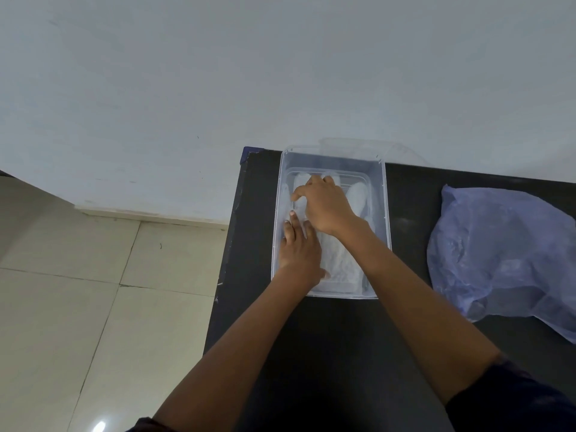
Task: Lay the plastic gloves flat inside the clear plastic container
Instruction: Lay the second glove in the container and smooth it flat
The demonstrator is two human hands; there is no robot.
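Both hands down inside the clear plastic container (381, 194) now; it sits on the black table (402, 188) near the far left corner, long side running away from the camera. Plastic gloves (341, 260) lie on the container floor, translucent white, spread out w/ finger ends toward the far wall; one pale finger shape shows at the far right by the wall, cuff end near the front wall.

Left hand (300, 247) is palm-down on the gloves at the near-left part of the container; fingers extended and pointing away, flat, not closed on anything; pressing contact, no pinch visible. Right hand (327, 204) crosses over from the right, forearm passing above the right rim; it's further in, over the glove finger area; thumb and forefinger curled toward each other at the left side, looks like a pinch on thin plastic film, but the film is too sheer to say for sure; other fingers bent down onto the gloves.

Hands nearly touching, left fingertips just beside the right wrist. Bluish plastic bag (501, 251) lies crumpled on the table to the right, apart from the container. Beige tiled floor (78, 291) left of the table; pale wall (249, 73) behind; dark sleeve (514, 403) at lower right.
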